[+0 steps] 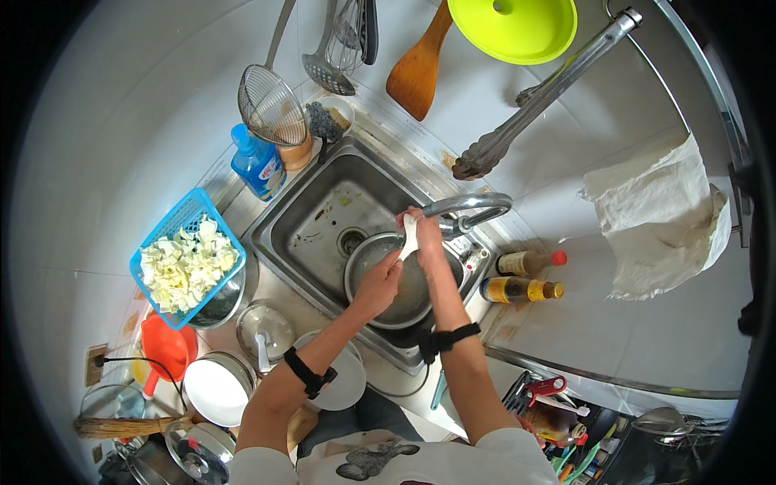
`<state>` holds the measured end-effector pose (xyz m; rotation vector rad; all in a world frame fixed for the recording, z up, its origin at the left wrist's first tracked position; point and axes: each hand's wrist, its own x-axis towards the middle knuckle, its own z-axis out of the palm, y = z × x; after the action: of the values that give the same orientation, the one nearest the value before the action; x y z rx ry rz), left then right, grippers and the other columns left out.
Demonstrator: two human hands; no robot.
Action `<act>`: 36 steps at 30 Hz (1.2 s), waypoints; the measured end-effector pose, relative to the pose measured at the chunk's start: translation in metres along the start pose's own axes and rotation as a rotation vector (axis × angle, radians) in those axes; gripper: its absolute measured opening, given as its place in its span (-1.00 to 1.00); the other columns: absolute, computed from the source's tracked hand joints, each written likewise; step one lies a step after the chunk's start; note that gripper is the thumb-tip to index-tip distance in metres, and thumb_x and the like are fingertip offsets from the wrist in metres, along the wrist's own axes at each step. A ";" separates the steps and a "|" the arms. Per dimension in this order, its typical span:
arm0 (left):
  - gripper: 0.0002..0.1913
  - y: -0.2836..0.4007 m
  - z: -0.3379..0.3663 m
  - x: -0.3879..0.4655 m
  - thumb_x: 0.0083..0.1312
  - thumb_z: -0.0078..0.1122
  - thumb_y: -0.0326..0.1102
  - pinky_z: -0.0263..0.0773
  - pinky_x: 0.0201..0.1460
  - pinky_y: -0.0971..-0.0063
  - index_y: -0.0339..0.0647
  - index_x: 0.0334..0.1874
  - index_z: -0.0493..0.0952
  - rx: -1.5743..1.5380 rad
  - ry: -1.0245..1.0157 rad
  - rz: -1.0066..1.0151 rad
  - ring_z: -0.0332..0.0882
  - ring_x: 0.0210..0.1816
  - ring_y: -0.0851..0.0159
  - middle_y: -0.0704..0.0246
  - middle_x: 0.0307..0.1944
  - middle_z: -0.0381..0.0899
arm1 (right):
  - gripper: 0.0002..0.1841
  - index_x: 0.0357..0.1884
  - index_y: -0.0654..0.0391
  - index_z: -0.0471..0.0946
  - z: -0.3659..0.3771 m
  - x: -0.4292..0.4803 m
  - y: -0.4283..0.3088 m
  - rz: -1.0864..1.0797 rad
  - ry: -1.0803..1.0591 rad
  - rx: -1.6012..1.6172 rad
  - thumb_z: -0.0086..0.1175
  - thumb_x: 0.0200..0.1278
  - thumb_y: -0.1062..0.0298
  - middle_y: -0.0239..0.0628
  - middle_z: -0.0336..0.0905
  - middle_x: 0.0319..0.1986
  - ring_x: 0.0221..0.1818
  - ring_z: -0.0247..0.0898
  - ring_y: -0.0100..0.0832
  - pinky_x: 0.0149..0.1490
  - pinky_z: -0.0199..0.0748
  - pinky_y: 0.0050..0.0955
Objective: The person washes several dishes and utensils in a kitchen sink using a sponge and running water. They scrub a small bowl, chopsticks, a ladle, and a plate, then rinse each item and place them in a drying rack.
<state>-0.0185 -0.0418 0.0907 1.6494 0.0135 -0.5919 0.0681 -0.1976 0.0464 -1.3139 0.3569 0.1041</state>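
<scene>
Over a metal pan (pixel 405 303) in the stainless-steel sink (pixel 315 194), my left hand (pixel 379 285) grips the lower end of a white spoon or rice paddle (pixel 410 236). My right hand (pixel 424 233) is at its upper part, just beneath the spout of the chrome faucet (pixel 485 203); its fingers are partly hidden, and their exact hold does not show. Cloudy liquid seems to lie in the pan. Left of the pan is the sink drain (pixel 351 240), with food scraps on the basin floor.
A blue basket (pixel 203 206) of chopped cabbage (pixel 188 260), a dish soap bottle (pixel 259 163), a glass lid (pixel 265 330) and a white bowl (pixel 216 393) stand left. Sauce bottles (pixel 521 290) stand right. Metal tongs (pixel 545 97) and a white cloth (pixel 661 218) hang near the wall.
</scene>
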 end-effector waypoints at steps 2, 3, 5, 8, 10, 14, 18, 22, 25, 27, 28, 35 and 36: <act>-0.68 0.004 0.000 0.003 0.49 -0.15 -0.17 0.36 -0.48 0.37 -0.14 0.16 0.43 0.049 0.017 0.068 0.47 -0.59 0.34 0.32 -0.55 0.48 | -0.79 -0.17 0.23 0.57 0.008 -0.012 0.004 -0.073 0.181 -0.130 0.03 0.31 0.31 -0.32 0.54 -0.37 -0.35 0.44 -0.47 -0.25 0.37 -0.52; -0.65 0.007 0.000 0.006 0.49 -0.17 -0.12 0.29 -0.55 0.43 -0.16 0.14 0.43 0.027 0.017 0.112 0.40 -0.63 0.39 0.37 -0.58 0.42 | -0.80 -0.13 0.21 0.57 0.011 -0.017 0.003 -0.109 0.270 -0.191 0.03 0.30 0.36 -0.32 0.54 -0.33 -0.31 0.44 -0.46 -0.18 0.38 -0.51; -0.59 0.013 -0.003 0.014 0.50 -0.19 -0.01 0.17 -0.69 0.56 -0.21 0.10 0.42 -0.096 -0.040 0.042 0.25 -0.71 0.50 0.49 -0.66 0.31 | -0.68 0.02 0.20 0.53 0.019 -0.025 -0.001 -0.296 0.190 -0.292 0.14 0.31 0.26 -0.33 0.51 -0.19 -0.12 0.41 -0.49 0.05 0.33 -0.54; -0.60 0.025 -0.001 0.033 0.50 -0.21 0.02 0.10 -0.70 0.60 -0.22 -0.15 0.41 -0.366 -0.149 0.016 0.16 -0.73 0.52 0.54 -0.65 0.26 | -0.64 0.16 0.18 0.46 0.019 -0.026 -0.021 -0.379 -0.013 -0.280 0.09 0.37 0.30 -0.34 0.47 -0.05 0.01 0.35 -0.50 0.00 0.37 -0.55; -0.61 0.032 -0.002 0.048 0.51 -0.21 0.03 0.05 -0.71 0.63 -0.20 -0.21 0.39 -0.637 -0.204 -0.107 0.09 -0.74 0.55 0.56 -0.66 0.23 | -0.64 0.19 0.16 0.44 0.014 -0.024 -0.037 -0.209 -0.107 -0.001 0.05 0.38 0.37 -0.34 0.49 -0.06 -0.06 0.39 -0.54 -0.18 0.40 -0.58; -0.71 0.039 0.003 0.070 0.49 -0.11 -0.10 0.02 -0.62 0.71 -0.20 -0.16 0.43 -0.730 -0.287 -0.088 0.08 -0.64 0.62 0.56 -0.51 0.31 | -0.49 0.34 0.19 0.25 0.005 -0.021 -0.059 -0.207 0.072 0.243 -0.06 0.33 0.59 -0.20 0.56 -0.22 -0.49 0.39 -0.61 -0.52 0.35 -0.69; -0.76 0.041 0.009 0.078 0.47 -0.07 -0.19 0.03 -0.57 0.72 -0.23 -0.15 0.46 -0.784 -0.309 -0.003 0.12 -0.59 0.64 0.56 -0.44 0.34 | -0.43 0.36 0.24 0.20 -0.005 -0.021 -0.067 -0.029 0.053 0.219 -0.08 0.28 0.66 -0.08 0.51 -0.09 -0.43 0.44 -0.58 -0.53 0.38 -0.70; -0.73 0.041 0.010 0.077 0.50 -0.11 -0.15 -0.02 -0.63 0.70 -0.21 -0.22 0.44 -0.747 -0.274 -0.100 0.06 -0.65 0.63 0.58 -0.58 0.27 | -0.48 0.31 0.29 0.26 -0.010 -0.018 -0.062 -0.079 -0.031 0.123 -0.05 0.28 0.64 -0.12 0.55 -0.14 -0.47 0.41 -0.60 -0.57 0.29 -0.76; -0.69 0.040 0.006 0.075 0.52 -0.17 -0.07 -0.06 -0.68 0.68 -0.18 -0.23 0.41 -0.762 -0.320 -0.122 0.01 -0.69 0.61 0.60 -0.65 0.19 | -0.46 0.33 0.33 0.23 -0.011 -0.015 -0.051 -0.135 -0.144 0.349 -0.02 0.27 0.65 -0.29 0.54 -0.31 -0.59 0.33 -0.64 -0.57 0.26 -0.76; -0.67 0.038 0.003 0.074 0.52 -0.20 -0.03 -0.07 -0.69 0.68 -0.15 -0.22 0.39 -0.893 -0.376 -0.151 0.01 -0.70 0.61 0.60 -0.64 0.19 | -0.47 0.33 0.32 0.23 -0.011 -0.014 -0.042 -0.108 -0.211 0.566 -0.03 0.31 0.58 -0.30 0.54 -0.27 -0.52 0.37 -0.63 -0.51 0.31 -0.76; -0.66 0.037 0.003 0.072 0.52 -0.21 -0.01 -0.08 -0.70 0.68 -0.14 -0.21 0.38 -0.973 -0.460 -0.120 0.01 -0.70 0.60 0.60 -0.64 0.20 | -0.48 0.34 0.31 0.22 -0.011 -0.014 -0.038 -0.117 -0.242 0.684 -0.03 0.33 0.55 -0.30 0.55 -0.25 -0.48 0.39 -0.63 -0.48 0.33 -0.75; -0.80 0.020 0.005 0.066 0.47 -0.13 -0.15 0.09 -0.63 0.66 -0.11 -0.14 0.36 -0.495 -0.121 0.114 0.20 -0.67 0.53 0.55 -0.60 0.32 | -0.47 0.20 0.33 0.30 -0.007 -0.025 -0.020 0.075 -0.083 0.314 -0.31 0.50 0.05 -0.10 0.55 -0.10 -0.22 0.54 -0.25 -0.36 0.60 -0.33; -0.80 0.018 0.006 0.066 0.45 -0.12 -0.15 0.13 -0.61 0.65 -0.12 -0.18 0.39 -0.476 -0.056 0.104 0.25 -0.65 0.51 0.53 -0.60 0.35 | -0.50 0.17 0.33 0.32 -0.004 -0.030 -0.019 0.073 -0.032 0.285 -0.28 0.50 0.06 -0.13 0.55 -0.13 -0.22 0.53 -0.31 -0.32 0.58 -0.38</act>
<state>0.0425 -0.0718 0.0821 1.1645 0.0254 -0.5078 0.0445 -0.2029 0.0721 -1.0171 0.3783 0.1308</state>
